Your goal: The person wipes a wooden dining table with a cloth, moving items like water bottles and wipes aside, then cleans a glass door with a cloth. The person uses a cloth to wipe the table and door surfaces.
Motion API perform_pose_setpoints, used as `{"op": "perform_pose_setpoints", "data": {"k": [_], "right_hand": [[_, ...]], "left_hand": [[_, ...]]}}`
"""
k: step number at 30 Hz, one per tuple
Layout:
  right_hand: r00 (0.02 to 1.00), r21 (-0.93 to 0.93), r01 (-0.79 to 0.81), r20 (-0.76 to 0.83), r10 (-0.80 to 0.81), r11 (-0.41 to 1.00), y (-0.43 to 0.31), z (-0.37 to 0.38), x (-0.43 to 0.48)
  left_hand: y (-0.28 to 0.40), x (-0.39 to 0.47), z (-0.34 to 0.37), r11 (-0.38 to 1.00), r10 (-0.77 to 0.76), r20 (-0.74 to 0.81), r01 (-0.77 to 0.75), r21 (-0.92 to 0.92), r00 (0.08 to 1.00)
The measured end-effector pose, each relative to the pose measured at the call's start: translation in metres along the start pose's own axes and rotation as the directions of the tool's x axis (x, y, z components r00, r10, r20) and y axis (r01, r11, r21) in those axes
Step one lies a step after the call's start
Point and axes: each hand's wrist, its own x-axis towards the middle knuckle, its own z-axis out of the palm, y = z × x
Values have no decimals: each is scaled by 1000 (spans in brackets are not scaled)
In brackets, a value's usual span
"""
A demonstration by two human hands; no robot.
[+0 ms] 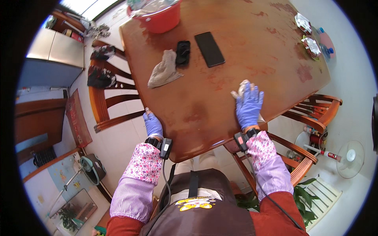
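My right hand (250, 107), in a purple glove, lies on the wooden table (203, 97) near its front edge. A pale cloth (242, 88) is under its fingers and shows past the index finger and at the heel of the palm. At the table's left edge is my left hand (153, 125), also gloved, touching the rim; its finger grip is hard to make out. Bare fingertips seem to show through both gloves. Farther up the table lie a crumpled beige cloth (166, 70), a small black device or case (183, 53) and a black smartphone (209, 49).
A red plastic basin (161, 22) holding cloths stands at the far left of the table. Two foil-topped containers (311, 47) sit by the right edge. Wooden chairs (102, 103) flank the table. A pedestal fan (350, 157) is at right. Cables run along both my sleeves.
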Motion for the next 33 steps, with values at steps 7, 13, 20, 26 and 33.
{"op": "perform_pose_setpoints", "data": {"k": [7,13,20,26,33], "right_hand": [[970,32,236,56,-238,971,-166,4,-23],[805,319,518,131,-578,794,-162,-25,-131],[988,-184,-151,-33,148,971,-17,-18,-35],[946,-35,236,236,-222,971,-188,-14,-63],[980,152,198,-37,-195,968,-98,-31,-77]], "left_hand": [[-24,29,-7,940,-135,312,221,-261,940],[-19,32,-5,962,-204,318,249,-110,926],[20,-8,5,978,-202,-35,203,41,979],[56,-30,4,951,-126,-158,164,262,979],[56,-27,4,960,-158,-134,184,209,978]]}}
